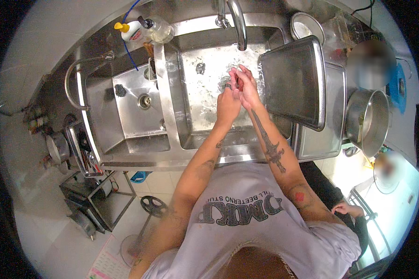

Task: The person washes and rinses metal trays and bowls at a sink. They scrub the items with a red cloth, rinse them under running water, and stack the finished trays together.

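My left hand [229, 104] and my right hand [249, 91] meet over the right basin [209, 115] of a stainless steel sink. The left fingers, with a dark ring [227, 85] on one, lie against the right palm. Something dark reddish [240, 83] shows between the hands; whether it is a held thing or shaded skin is unclear. Just beyond my hands, the curved chrome faucet [242, 31] hangs over the basin. The basin floor looks wet, with a small dark piece [200, 68] on it. Close to my right hand, a deep steel pan [293, 83] leans at the basin's right side.
The left basin [136, 125] has a drain [145, 101] and a dark scouring pad [120, 90]. Two pump bottles, one white [134, 32] and one clear [162, 31], stand behind. At right are a metal tray [339, 139] and large pot [379, 122]. Another person's hand [347, 208] shows lower right.
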A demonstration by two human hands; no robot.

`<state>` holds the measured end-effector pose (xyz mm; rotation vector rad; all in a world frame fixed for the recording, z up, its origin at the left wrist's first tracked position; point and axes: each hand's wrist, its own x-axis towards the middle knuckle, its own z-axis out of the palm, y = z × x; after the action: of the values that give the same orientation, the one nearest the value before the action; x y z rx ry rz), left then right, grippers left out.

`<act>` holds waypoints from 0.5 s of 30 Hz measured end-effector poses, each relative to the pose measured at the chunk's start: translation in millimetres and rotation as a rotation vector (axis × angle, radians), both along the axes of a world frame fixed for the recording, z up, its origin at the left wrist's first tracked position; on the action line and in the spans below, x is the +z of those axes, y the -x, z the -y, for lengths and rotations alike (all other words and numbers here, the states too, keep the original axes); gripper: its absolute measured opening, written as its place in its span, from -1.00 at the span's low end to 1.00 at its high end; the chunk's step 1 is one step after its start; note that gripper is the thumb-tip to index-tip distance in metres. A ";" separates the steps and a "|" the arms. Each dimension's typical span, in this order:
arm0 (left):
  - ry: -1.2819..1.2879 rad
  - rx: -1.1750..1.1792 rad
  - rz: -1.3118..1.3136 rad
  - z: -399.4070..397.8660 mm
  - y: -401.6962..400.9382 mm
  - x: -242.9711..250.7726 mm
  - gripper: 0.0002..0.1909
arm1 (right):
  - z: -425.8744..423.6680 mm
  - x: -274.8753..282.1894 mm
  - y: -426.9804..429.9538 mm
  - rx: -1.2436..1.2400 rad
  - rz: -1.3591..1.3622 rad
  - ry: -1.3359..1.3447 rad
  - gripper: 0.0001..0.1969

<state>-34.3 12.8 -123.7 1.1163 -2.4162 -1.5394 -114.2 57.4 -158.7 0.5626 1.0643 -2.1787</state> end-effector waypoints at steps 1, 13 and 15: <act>0.005 -0.029 0.066 -2.1 0.8 4.5 -0.78 | -2.3 -1.4 1.6 0.003 0.006 -0.005 -0.75; -0.481 -0.160 0.062 18.9 -22.3 -44.6 -0.84 | -19.5 -13.8 -6.1 0.291 -0.503 -0.689 -0.71; -0.467 -0.150 0.092 35.6 -29.8 -37.9 -0.85 | -16.4 -0.8 -14.2 0.193 -0.008 -0.022 -0.77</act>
<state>-4.5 -22.8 -161.6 1.1072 -2.3027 -2.2297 -100.1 73.8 -159.5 0.4422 1.1013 -2.0052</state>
